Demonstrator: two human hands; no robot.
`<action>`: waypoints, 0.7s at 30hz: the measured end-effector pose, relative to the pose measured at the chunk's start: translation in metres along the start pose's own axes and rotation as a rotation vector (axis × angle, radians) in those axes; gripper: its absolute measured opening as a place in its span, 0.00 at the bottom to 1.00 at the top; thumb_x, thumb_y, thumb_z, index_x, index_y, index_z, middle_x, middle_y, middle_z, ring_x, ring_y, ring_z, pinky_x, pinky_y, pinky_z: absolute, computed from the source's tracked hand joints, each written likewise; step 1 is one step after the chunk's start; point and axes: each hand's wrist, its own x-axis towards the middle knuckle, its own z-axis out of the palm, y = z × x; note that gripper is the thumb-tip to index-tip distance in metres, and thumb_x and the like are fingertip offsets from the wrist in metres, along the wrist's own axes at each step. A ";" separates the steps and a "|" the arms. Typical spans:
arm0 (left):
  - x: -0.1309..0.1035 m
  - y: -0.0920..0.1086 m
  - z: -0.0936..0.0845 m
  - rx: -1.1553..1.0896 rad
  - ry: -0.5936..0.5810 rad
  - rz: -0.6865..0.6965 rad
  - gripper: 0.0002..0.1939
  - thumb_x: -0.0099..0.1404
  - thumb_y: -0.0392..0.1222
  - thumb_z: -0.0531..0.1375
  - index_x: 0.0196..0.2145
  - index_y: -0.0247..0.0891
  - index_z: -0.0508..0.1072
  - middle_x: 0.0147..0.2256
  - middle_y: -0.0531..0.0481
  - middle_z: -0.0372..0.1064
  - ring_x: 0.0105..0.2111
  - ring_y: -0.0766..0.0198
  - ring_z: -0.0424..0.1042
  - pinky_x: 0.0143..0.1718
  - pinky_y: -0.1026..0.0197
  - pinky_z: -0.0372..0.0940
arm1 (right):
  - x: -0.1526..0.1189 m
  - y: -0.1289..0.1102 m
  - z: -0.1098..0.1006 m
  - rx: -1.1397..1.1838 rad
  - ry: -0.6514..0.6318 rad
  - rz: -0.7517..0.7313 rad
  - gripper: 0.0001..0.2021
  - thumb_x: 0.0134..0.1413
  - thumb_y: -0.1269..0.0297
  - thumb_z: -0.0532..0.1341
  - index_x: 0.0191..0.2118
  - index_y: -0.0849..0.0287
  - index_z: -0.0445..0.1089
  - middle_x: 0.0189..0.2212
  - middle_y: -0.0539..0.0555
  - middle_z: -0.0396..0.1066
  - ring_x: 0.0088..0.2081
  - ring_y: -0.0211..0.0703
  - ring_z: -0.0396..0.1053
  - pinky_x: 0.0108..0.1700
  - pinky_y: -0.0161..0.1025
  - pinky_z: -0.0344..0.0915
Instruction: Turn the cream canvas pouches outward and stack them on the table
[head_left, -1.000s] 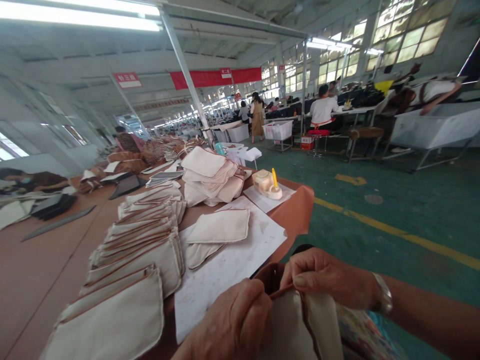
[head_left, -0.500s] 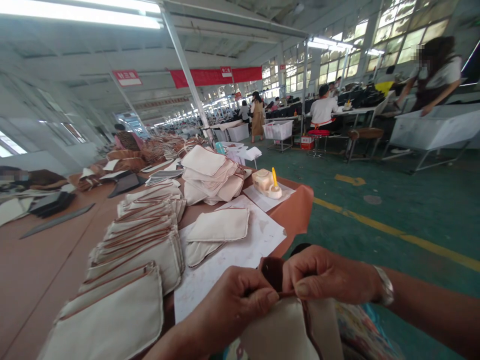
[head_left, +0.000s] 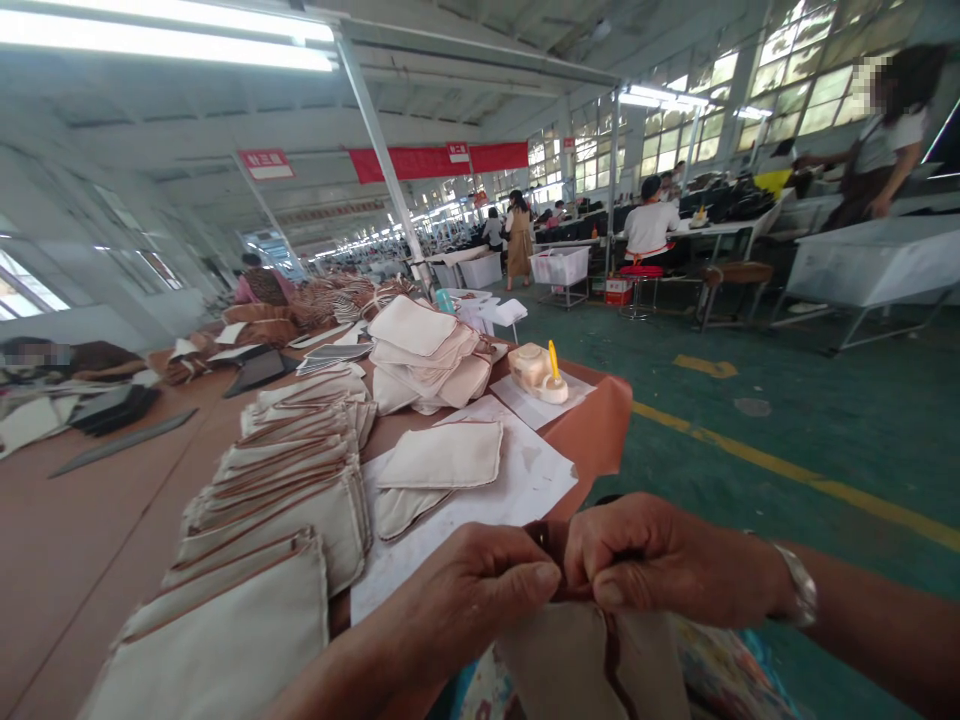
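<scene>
Over my lap hangs a cream fabric piece with brown edging, its brown top edge pinched between both hands. My left hand has thumb and fingers closed on that edge from the left. Close beside it, my right hand grips the same edge, fingers curled and thumb pressed down. A bracelet circles the right wrist. Part of the brown strip between the hands is hidden by the fingers. Two cream padded pieces lie on a white sheet just beyond my left hand.
A long row of cream pieces with brown edges runs along the brown table. Behind it stands a cream stack. A glue container with a yellow-handled brush sits near the table corner. Other people work at the back.
Both hands keep their pinch on the edge. The cream piece has turned slightly, showing the brown strip down its middle more. The co-worker at the right has straightened up from the white bin.
</scene>
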 end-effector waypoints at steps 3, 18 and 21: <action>0.001 0.006 0.004 0.036 0.015 0.001 0.15 0.62 0.50 0.58 0.29 0.33 0.72 0.26 0.54 0.59 0.27 0.67 0.56 0.27 0.64 0.49 | 0.000 -0.004 0.001 -0.033 0.003 0.005 0.16 0.61 0.54 0.60 0.34 0.65 0.72 0.34 0.56 0.71 0.36 0.39 0.66 0.40 0.37 0.63; 0.012 -0.025 0.033 -0.231 0.256 0.033 0.11 0.47 0.45 0.61 0.20 0.33 0.70 0.17 0.54 0.58 0.18 0.71 0.51 0.19 0.66 0.44 | -0.001 -0.007 0.009 0.039 0.082 -0.134 0.07 0.60 0.67 0.60 0.31 0.64 0.69 0.32 0.53 0.68 0.34 0.36 0.65 0.38 0.33 0.62; 0.017 -0.033 0.042 -0.419 0.260 0.067 0.14 0.44 0.48 0.64 0.20 0.33 0.69 0.16 0.54 0.58 0.17 0.73 0.50 0.19 0.66 0.44 | -0.002 -0.004 0.010 0.015 0.079 -0.163 0.06 0.59 0.68 0.61 0.32 0.64 0.68 0.32 0.53 0.69 0.35 0.37 0.66 0.39 0.34 0.63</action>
